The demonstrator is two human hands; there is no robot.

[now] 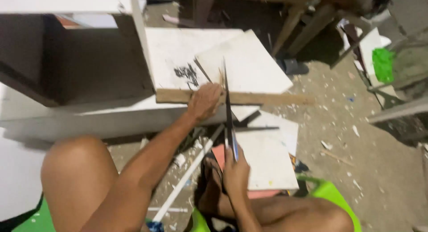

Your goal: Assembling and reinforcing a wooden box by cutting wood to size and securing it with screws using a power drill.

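Left hand [204,101]: laid palm down on a wooden strip [249,98], fingers curled together over its far edge, pressing it against the white boards beneath; wooden strip: long, flat, lying crosswise on the front edge of a white board [178,49] that bears a black scribble [187,73]; a second white board [247,65], turned at an angle, lies on top of the first and reaches under the strip; right hand [235,169]: fingers wrapped shut around the handle of a saw [228,111], the grip itself mostly hidden by the hand; saw: thin dark blade seen edge-on, running from the right hand away toward the strip, crossing it just beside the left hand's fingertips; whether the teeth touch the wood cannot be told; below the strip: more white offcuts [267,156] lying flat on the ground between the knees, one over a reddish piece [218,154]; a white slat [187,174] lying slantwise under the left forearm; left: a white cabinet frame [89,111] with a dark hollow; far side: wooden legs [303,27] of a stand, a grey sandal [294,66], a bright green bag [383,62]; ground [356,138]: grey, strewn with white chips; seat: a green plastic stool [334,194] under the bare legs
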